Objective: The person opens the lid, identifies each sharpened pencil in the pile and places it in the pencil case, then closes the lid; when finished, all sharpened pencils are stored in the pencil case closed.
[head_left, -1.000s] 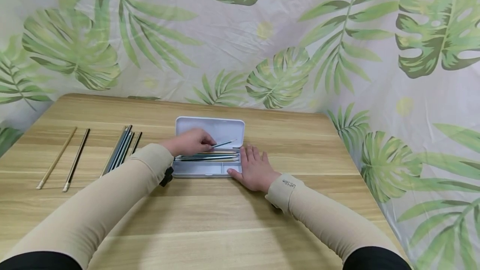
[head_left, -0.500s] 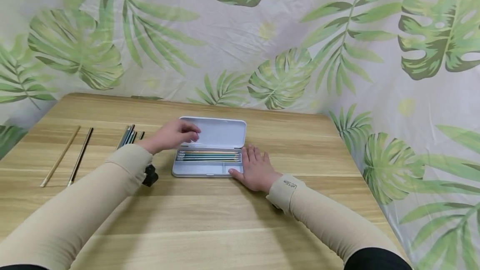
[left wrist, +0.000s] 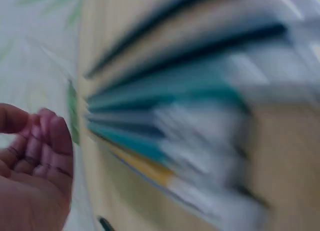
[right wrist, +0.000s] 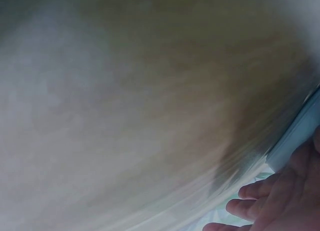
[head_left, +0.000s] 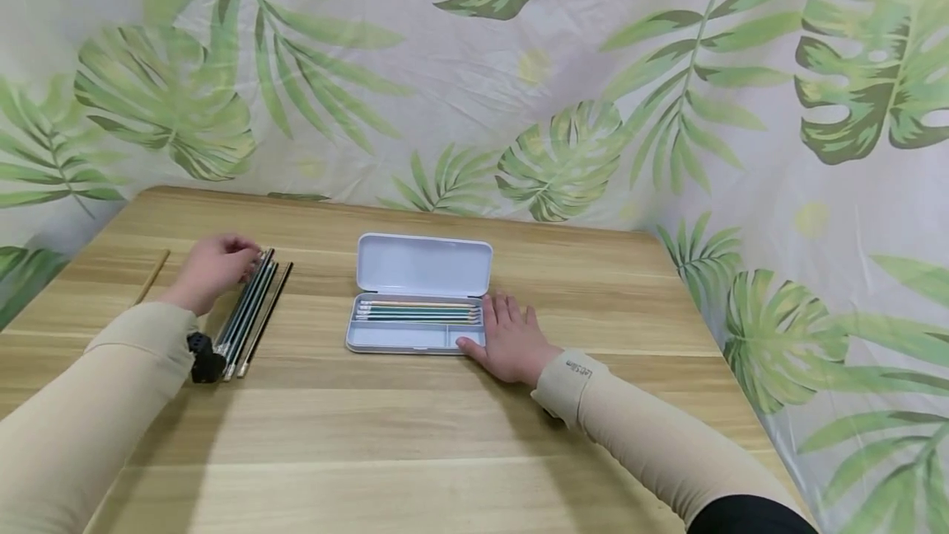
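Observation:
My left hand (head_left: pixel 217 269) hovers at the far end of a bunch of pencils (head_left: pixel 252 303) on the left of the table. Its fingers are loosely bent, and in the left wrist view nothing shows between thumb and fingertips. Blurred in that view, the pencils (left wrist: pixel 150 98) are teal, dark and yellow with pale ends. With fingers spread, my right hand (head_left: pixel 511 340) rests against the right end of an open white pencil case (head_left: pixel 393 339). Several pencils (head_left: pixel 418 311) lie side by side in the case's rear compartment.
The case's lid (head_left: pixel 424 264) stands raised at its back. A light wooden pencil (head_left: pixel 151 274) lies left of my left hand, partly hidden by the arm. Behind the wooden table (head_left: pixel 415 427) hangs a leaf-patterned cloth (head_left: pixel 460 64).
My left hand put a pencil down in the case, let go, and moved left to the loose pencils. My right hand stayed at the case.

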`<state>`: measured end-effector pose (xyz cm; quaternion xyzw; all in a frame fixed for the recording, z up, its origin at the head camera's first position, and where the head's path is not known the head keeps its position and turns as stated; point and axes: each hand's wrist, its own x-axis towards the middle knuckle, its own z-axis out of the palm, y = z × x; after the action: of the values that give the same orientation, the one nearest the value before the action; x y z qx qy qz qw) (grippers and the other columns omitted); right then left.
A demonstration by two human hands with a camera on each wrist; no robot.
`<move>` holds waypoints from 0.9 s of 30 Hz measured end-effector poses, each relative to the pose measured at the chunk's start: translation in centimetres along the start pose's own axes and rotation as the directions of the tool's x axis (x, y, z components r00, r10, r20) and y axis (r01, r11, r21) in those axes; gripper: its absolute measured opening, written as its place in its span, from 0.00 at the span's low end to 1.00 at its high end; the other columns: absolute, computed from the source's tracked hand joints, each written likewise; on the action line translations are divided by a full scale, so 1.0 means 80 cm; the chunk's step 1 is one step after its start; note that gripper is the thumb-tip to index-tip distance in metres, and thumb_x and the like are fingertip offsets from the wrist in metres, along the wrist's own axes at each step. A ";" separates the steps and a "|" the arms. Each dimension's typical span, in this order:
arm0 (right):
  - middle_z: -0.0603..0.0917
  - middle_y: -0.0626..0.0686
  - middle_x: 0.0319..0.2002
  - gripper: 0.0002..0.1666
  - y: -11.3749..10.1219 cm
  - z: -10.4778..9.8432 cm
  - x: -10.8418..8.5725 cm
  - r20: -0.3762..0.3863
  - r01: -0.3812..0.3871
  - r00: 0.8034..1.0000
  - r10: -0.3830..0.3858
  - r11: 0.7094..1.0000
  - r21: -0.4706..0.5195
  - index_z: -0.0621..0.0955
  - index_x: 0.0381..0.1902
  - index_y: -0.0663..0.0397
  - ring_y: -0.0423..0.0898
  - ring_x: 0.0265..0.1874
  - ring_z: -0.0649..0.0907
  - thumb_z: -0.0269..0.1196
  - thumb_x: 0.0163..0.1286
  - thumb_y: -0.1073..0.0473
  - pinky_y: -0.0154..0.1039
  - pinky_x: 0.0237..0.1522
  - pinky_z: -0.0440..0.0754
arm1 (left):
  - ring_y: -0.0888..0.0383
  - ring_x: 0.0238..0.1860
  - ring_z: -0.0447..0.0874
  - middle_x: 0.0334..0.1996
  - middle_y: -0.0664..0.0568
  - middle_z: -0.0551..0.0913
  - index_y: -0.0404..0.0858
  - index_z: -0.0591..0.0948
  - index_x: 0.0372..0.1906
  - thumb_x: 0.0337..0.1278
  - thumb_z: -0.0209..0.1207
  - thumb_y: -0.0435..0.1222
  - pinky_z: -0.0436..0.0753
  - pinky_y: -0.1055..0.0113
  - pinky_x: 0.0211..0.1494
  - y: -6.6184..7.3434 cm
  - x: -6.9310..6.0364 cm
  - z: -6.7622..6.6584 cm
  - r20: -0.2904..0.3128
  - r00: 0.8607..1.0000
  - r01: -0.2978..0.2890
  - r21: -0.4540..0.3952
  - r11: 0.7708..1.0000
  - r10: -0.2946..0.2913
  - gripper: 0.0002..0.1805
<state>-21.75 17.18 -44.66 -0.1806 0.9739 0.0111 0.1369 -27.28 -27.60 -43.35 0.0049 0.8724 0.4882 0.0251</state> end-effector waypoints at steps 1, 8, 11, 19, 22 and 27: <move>0.47 0.66 0.81 0.56 0.000 -0.001 0.000 -0.005 0.002 1.000 -0.002 1.000 0.002 0.45 0.83 0.62 0.62 0.80 0.48 0.36 0.78 0.24 0.66 0.76 0.48 | 0.61 0.36 0.79 0.46 0.35 0.80 0.17 0.71 0.60 0.80 0.44 0.35 0.84 0.69 0.37 -0.008 -0.002 -0.004 0.000 1.000 0.025 0.023 0.999 -0.025 0.22; 0.48 0.67 0.81 0.56 -0.003 -0.005 -0.002 -0.011 0.011 1.000 -0.011 1.000 0.002 0.46 0.83 0.63 0.63 0.80 0.48 0.37 0.79 0.25 0.66 0.76 0.48 | 0.42 0.41 0.82 0.44 0.28 0.80 0.15 0.73 0.56 0.77 0.47 0.33 0.85 0.55 0.41 -0.029 -0.005 -0.015 0.035 0.999 0.022 0.241 0.970 -0.031 0.21; 0.48 0.67 0.81 0.56 -0.002 -0.004 -0.002 -0.009 0.009 1.000 -0.009 1.000 0.002 0.46 0.83 0.63 0.63 0.80 0.48 0.37 0.79 0.25 0.66 0.76 0.48 | 0.33 0.45 0.80 0.47 0.23 0.79 0.15 0.74 0.55 0.75 0.48 0.35 0.81 0.42 0.47 -0.025 -0.004 -0.016 0.049 0.999 -0.033 0.381 0.924 0.015 0.22; 0.48 0.65 0.82 0.57 0.000 0.002 0.000 -0.006 0.002 1.000 -0.001 1.000 0.009 0.43 0.83 0.62 0.62 0.80 0.47 0.36 0.78 0.24 0.67 0.76 0.47 | 0.45 0.28 0.75 0.28 0.35 0.78 0.20 0.76 0.39 0.71 0.50 0.35 0.77 0.47 0.37 -0.009 -0.002 -0.010 0.098 0.995 -0.074 0.508 0.858 0.028 0.17; 0.49 0.66 0.81 0.56 -0.001 0.001 0.000 -0.008 0.005 1.000 -0.005 1.000 0.011 0.44 0.83 0.62 0.62 0.80 0.48 0.37 0.78 0.25 0.67 0.76 0.48 | 0.33 0.39 0.82 0.43 0.23 0.81 0.14 0.75 0.50 0.69 0.52 0.35 0.79 0.37 0.48 -0.007 -0.002 -0.005 0.101 0.995 -0.072 0.536 0.841 0.021 0.22; 0.48 0.66 0.81 0.56 0.000 0.001 0.000 -0.008 0.006 1.000 -0.006 1.000 0.007 0.43 0.83 0.62 0.62 0.80 0.47 0.37 0.78 0.24 0.66 0.76 0.46 | 0.23 0.55 0.76 0.57 0.19 0.75 0.14 0.73 0.58 0.65 0.54 0.32 0.75 0.31 0.57 -0.003 -0.001 -0.003 0.115 0.993 -0.070 0.560 0.826 0.006 0.25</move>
<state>-21.76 17.18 -44.76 -0.1832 0.9740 0.0064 0.1335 -27.18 -27.90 -43.43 0.0559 0.9745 0.2090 0.0599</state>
